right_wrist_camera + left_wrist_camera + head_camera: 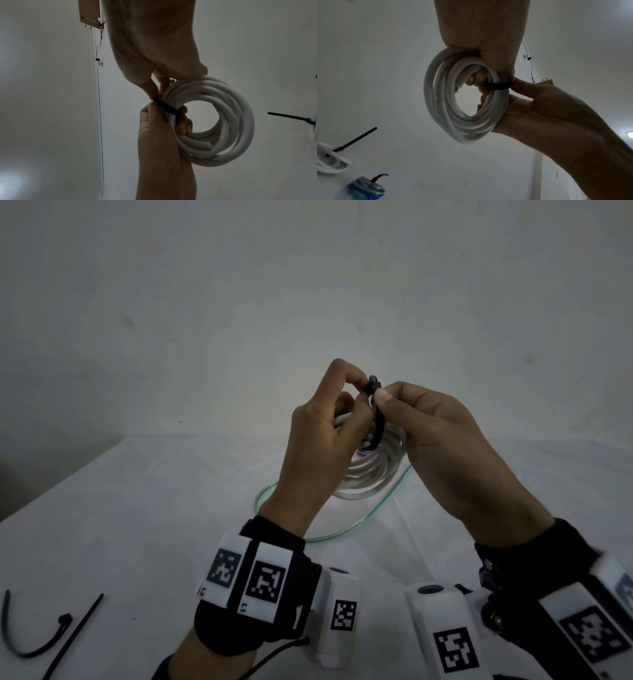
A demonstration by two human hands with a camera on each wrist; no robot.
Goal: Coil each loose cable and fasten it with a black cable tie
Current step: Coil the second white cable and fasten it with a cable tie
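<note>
A white cable coil (pixel 373 474) is held up above the white table (pixel 137 525) between both hands. A black cable tie (pixel 378 426) loops round the coil's strands, its head at the top. My left hand (pixel 356 392) has its fingers curled through the coil (pixel 231 135) and its thumb and forefinger at the tie's head. My right hand (pixel 382 397) pinches the tie (pixel 167 106) just below the head. In the left wrist view the tie (pixel 496 86) sits as a band across the coil (pixel 447 115).
A thin green-tinted clear cable (pixel 342 529) lies loose on the table under the hands. Two loose black ties (pixel 34 635) (pixel 75 635) lie at the near left. The left wrist view shows a tied white coil (pixel 330 162) and a blue bundle (pixel 366 189) on the table.
</note>
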